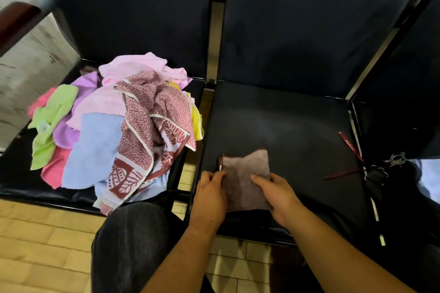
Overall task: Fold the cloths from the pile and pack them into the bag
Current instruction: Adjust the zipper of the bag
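A small brownish-mauve cloth (247, 178), folded into a compact rectangle, lies near the front edge of the right black seat (285, 126). My left hand (210, 195) grips its left edge with curled fingers. My right hand (276, 192) rests on the cloth's right side, fingers laid over it and thumb at its edge. The pile of cloths (119, 123) sits on the left seat: pink, purple, green, blue, yellow and a red-and-white patterned towel on top. A dark bag (390, 181) with a strap and metal rings lies at the right edge, partly cut off.
Seat backs (309, 31) rise behind both seats, with a metal frame gap between them. A red pen-like stick (350, 143) and another red strip (342, 173) lie on the right seat near the bag. My dark-trousered knee (133, 240) is below, over a tan tiled floor.
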Demonstrator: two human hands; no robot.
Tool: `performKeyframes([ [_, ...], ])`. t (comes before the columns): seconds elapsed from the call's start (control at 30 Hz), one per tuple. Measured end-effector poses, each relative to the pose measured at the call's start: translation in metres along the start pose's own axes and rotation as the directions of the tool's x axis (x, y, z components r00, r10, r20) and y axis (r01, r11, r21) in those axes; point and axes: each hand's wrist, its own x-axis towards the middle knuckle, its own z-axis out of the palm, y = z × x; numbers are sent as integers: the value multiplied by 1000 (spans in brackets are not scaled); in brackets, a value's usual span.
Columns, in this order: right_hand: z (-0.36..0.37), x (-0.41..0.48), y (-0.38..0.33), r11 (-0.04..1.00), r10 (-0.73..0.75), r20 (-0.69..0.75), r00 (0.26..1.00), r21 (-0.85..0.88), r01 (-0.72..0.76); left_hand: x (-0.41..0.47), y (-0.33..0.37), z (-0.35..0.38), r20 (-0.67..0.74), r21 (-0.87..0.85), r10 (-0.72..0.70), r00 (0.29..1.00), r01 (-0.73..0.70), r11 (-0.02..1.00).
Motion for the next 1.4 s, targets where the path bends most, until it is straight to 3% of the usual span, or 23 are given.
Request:
performKeyframes([
  [0.1,-5,-22,-10,997,-35,88,995,64,29,1,6,-1,13,-174,-121,993,121,977],
  [0.17,-19,-37,-19,995,-60,105,993,80,52,3,19,-3,93,-322,-178,980,199,925],
  [0.23,-35,-52,-28,991,-80,103,991,112,68,4,34,-4,236,-469,-197,952,289,834],
  [0.3,-54,-66,-35,983,-103,104,989,164,85,3,47,0,343,-633,-197,919,381,674],
  [0.33,-70,-74,-39,976,-123,102,987,194,101,1,61,5,361,-684,-179,915,390,617],
  [0.53,-156,-95,-48,951,-204,-2,979,238,198,-8,145,26,299,-802,-49,953,278,529],
  [0.63,-208,-98,-46,946,-225,-113,968,213,245,-14,194,41,263,-754,34,964,184,630],
  [0.77,-283,-99,-40,934,-334,-230,914,50,354,-19,261,75,251,-653,117,961,79,754],
  [0.93,-356,-95,-34,901,-431,-366,825,-119,418,-19,331,128,269,-555,167,949,11,832],
  [1.2,-460,-40,-31,907,-416,-609,675,-331,260,1,416,231,319,-438,183,930,-27,899],
  [1.3,-471,-28,-31,852,-509,-627,590,-465,242,17,434,273,340,-418,105,935,50,907],
  [1.4,-466,-13,-14,718,-576,-563,593,-695,37,29,440,312,391,-294,44,920,79,953],
])
